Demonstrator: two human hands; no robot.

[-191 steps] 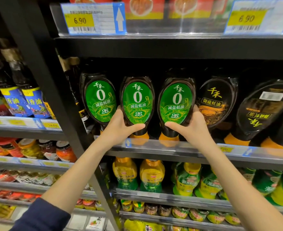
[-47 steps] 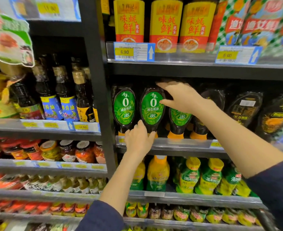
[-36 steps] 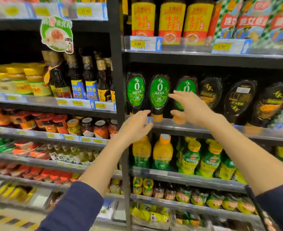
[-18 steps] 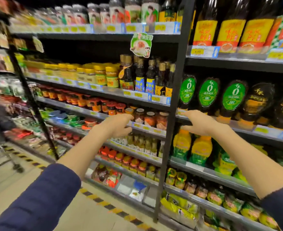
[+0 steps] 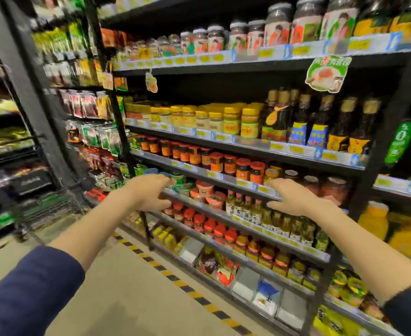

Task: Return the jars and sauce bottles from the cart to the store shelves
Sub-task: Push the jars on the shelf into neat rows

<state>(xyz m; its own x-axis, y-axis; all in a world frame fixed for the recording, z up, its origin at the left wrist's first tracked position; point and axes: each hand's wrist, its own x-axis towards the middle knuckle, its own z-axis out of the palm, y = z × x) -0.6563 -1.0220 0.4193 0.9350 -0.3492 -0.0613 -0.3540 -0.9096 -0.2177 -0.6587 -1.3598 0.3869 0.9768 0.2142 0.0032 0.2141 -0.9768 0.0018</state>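
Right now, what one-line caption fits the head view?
Both hands, left and right, empty and open before the jar shelves, cart blurred at far left.

Black store shelves (image 5: 224, 64), price tags along every front edge. Top: picture-label jars (image 5: 277, 27). Below: yellow-lidded jars (image 5: 231, 120), then dark sauce bottles (image 5: 320, 124) toward the right end. Lower: red-lidded jars (image 5: 214, 161).

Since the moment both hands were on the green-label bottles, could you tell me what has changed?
Both hands let go: the left hand and right hand now hover empty, and the view has swung left toward the cart. A green-label bottle remains shelved at the right.
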